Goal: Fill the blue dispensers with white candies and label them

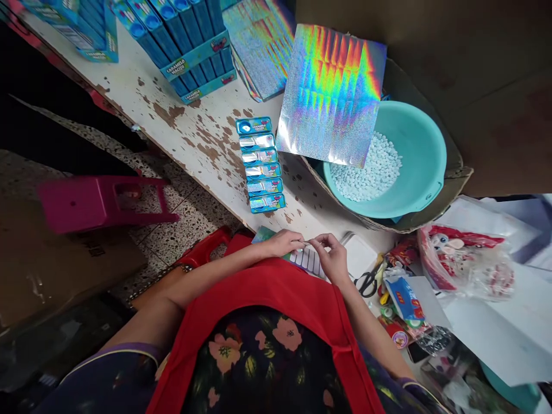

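Observation:
My left hand [282, 244] and my right hand [332, 257] meet close in front of the red apron [276, 282]. The fingertips of both are pinched together on a thin, small thing too tiny to name. Below them lies a sheet with white strips [307, 261], partly covered by the hands. Farther up the worn white table, a column of several small blue candy boxes [260, 156] bears shiny strips across most of the tops. To their right, a holographic sticker sheet [330, 98] leans over the rim of a turquoise basin [425, 144] holding small white candies [371, 172].
Stacked display trays of blue boxes [185, 54] stand at the back left, beside more holographic sheets [263, 52]. The basin sits in a cardboard box [457, 175]. Black-handled scissors [367, 283], wrappers and papers crowd the right. A pink stool [86, 201] stands on the floor.

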Tool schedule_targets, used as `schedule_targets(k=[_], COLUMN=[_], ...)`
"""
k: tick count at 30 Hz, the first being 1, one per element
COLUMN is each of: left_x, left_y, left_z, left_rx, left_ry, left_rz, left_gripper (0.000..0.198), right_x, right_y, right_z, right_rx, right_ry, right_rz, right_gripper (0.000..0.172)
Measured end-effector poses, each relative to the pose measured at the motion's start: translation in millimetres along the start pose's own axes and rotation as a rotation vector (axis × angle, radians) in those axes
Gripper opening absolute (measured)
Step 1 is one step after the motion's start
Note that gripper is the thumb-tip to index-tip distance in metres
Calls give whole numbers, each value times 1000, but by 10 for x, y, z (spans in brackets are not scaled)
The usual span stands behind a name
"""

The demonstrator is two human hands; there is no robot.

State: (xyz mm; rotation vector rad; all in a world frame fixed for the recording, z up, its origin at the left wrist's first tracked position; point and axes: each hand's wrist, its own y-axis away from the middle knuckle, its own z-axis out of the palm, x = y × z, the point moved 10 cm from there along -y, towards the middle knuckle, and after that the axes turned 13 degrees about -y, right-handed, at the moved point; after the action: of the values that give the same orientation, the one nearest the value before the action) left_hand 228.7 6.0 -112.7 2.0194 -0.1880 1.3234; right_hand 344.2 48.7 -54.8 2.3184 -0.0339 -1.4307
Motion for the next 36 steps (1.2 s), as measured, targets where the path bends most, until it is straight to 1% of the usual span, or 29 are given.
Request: schedule_targets(k=[2,4,6,8,10,12,15,17,19,21,24,27,29,30,32,34,36], left_x=[136,337,538,635,583,465,266,132,31,-38,-170,-320,-370,-387,-442,-546,-681], left_y=[120,299,513,728,911,1041,1116,1087,998,897,793,729,678,650,606,582,564], left_z=[-149,-353,-621,-971,-1379,-1815,-2450,-2796,-3033,-3179,-3300,-3340,-3323,-3306,-3268,-3210,-3109], left_rx=[63,144,255,395,534,650,776,811,791,752,726,713,705,714,790,927,1052], left_ry=[-42,-125,-174,-162,-128,-81,24,71,71,47,36,87,123,142,193,253,279], left_rz=[-20,3,40,31,-41,-90,-64,-39,-19,3,-8,-31,-3,16,40,32,-9], left_gripper=[27,29,28,25,23,22,18,18,18,18,17,17,17,16,13,12,11], right_x=[-151,-353,-615,-931,-1259,-1554,-1893,-2030,-2085,-2081,-2012,-1930,-1893,-1871,-1820,-1793,-1802], right_y=[13,11,-38,-155,-344,-606,-1081,-1402,-1684,-1895,-2070,-2130,-2145,-2153,-2167,-2173,-2173], right_z=[-54,-55,18,143,312,543,922,1103,1236,1351,1490,1562,1578,1563,1508,1461,1459], right_rx=[40,58,51,50,60,42,4,38,84,102,76,48,43,63,122,168,160], right_ry=[-44,-117,-194,-230,-234,-229,-183,-146,-123,-96,-51,-42,-55,-59,-61,-62,-68], right_rz=[-19,-50,-104,-191,-291,-370,-445,-466,-454,-425,-370,-323,-304,-289,-247,-226,-239], right_gripper=[18,15,12,11,13,16,16,15,15,15,15,16,17,18,25,34,36])
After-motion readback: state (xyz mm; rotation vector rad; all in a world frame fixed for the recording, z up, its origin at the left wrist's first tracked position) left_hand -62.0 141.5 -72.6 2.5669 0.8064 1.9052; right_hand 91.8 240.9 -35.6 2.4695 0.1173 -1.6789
